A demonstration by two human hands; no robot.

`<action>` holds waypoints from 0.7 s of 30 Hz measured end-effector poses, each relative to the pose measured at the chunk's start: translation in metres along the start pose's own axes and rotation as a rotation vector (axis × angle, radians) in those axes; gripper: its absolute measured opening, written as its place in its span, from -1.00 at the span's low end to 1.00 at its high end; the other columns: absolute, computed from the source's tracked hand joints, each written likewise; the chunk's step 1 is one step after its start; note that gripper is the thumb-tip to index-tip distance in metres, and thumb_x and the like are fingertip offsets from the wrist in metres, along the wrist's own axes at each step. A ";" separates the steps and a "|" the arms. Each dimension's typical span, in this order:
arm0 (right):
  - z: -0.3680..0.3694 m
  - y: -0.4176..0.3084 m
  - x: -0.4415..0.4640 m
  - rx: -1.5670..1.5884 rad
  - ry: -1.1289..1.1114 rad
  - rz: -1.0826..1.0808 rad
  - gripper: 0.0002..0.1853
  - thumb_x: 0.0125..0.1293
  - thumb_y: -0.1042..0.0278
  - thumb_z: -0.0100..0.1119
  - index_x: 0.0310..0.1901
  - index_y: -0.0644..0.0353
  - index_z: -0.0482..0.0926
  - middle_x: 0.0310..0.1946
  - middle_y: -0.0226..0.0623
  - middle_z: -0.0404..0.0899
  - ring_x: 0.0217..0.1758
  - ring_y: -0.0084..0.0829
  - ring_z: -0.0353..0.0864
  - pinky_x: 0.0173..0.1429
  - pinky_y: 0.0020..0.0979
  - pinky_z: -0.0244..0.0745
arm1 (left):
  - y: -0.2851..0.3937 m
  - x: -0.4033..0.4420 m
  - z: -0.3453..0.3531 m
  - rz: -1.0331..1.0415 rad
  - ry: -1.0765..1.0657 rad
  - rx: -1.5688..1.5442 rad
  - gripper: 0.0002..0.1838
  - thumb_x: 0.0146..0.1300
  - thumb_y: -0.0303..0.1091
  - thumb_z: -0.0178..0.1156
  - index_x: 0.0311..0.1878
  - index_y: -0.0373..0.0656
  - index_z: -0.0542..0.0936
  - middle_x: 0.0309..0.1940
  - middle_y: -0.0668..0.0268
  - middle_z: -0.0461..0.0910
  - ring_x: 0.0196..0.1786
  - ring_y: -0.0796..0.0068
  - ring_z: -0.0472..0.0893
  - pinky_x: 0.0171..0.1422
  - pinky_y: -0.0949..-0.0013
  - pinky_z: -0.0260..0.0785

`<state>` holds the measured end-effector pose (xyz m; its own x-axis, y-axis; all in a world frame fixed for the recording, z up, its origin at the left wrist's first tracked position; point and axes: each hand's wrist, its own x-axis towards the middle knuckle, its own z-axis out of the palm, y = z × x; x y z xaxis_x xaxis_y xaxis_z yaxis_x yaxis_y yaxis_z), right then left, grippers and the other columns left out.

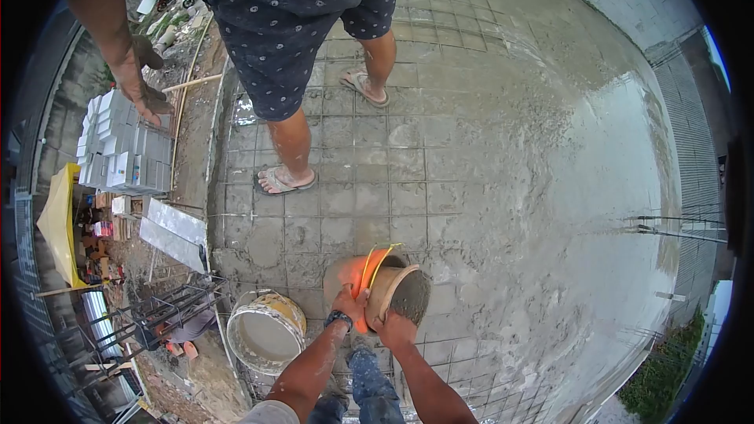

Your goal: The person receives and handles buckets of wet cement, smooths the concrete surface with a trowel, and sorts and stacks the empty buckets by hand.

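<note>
My left hand [345, 303], with a dark band at its wrist, is closed on the rim of a tilted orange bucket [355, 268]. Thin yellow handle cord arches over that bucket. Right beside it, a tan bucket [383, 292] leans to the right with wet grey concrete [411, 295] in its mouth. My right hand [396, 330] grips the near side of this tan bucket, its fingers partly hidden. Both buckets are close together above the mesh, just ahead of my legs. I cannot tell whether they touch the floor.
A cement-splashed yellowish bucket [267, 331] stands to the left near the slab edge. Steel mesh [369, 153] covers the floor, with wet concrete [518, 188] to the right. Another person in sandals [290, 180] stands ahead. Rebar [177, 306] and stacked blocks [129, 145] lie beyond the left edge.
</note>
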<state>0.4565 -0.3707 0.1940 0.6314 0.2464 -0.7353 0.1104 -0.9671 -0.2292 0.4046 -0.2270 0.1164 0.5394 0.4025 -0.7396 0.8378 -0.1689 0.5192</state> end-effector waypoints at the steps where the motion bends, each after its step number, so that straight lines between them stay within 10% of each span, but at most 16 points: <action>1: 0.003 -0.005 0.006 -0.004 0.000 -0.014 -0.54 0.21 -0.08 0.16 -0.17 0.23 0.58 -0.21 0.03 0.66 -0.16 0.01 0.69 -0.06 -0.07 0.57 | -0.007 0.003 0.002 0.027 0.048 0.001 -0.34 0.31 0.14 0.13 0.10 -0.37 0.43 -0.21 0.05 0.68 -0.09 0.02 0.66 0.06 0.14 0.47; 6: 0.012 -0.027 0.009 -0.048 -0.013 -0.039 -0.49 0.31 -0.11 0.07 -0.05 0.27 0.49 -0.10 0.03 0.61 -0.12 0.03 0.68 -0.04 -0.04 0.57 | -0.026 0.002 -0.015 -0.083 -0.216 -0.378 -0.02 0.20 0.36 0.10 0.36 -0.38 0.26 0.13 -0.13 0.51 0.20 0.00 0.52 0.29 0.14 0.35; 12: 0.051 -0.061 0.011 -0.122 -0.053 -0.110 -0.49 0.37 -0.07 0.03 0.05 0.28 0.42 0.03 0.00 0.55 -0.06 0.04 0.66 0.00 -0.02 0.56 | -0.012 -0.015 -0.065 -0.092 -0.205 -0.078 0.38 -0.14 0.57 0.23 0.46 -0.45 0.03 0.33 -0.25 0.27 0.39 -0.05 0.34 0.45 0.16 0.21; 21: 0.054 -0.068 -0.042 -0.076 -0.136 -0.322 -0.32 0.23 -0.15 0.22 0.19 0.24 0.41 0.14 0.13 0.45 0.10 0.10 0.56 0.10 -0.03 0.50 | -0.043 -0.039 -0.061 -0.182 -0.094 -0.080 0.24 -0.14 0.20 0.39 0.49 -0.29 -0.01 0.26 -0.21 0.35 0.26 -0.03 0.48 0.31 0.17 0.37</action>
<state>0.3814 -0.3114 0.2062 0.4472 0.5406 -0.7126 0.3468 -0.8392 -0.4189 0.3423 -0.1808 0.1488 0.3888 0.3331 -0.8590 0.9147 -0.0281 0.4032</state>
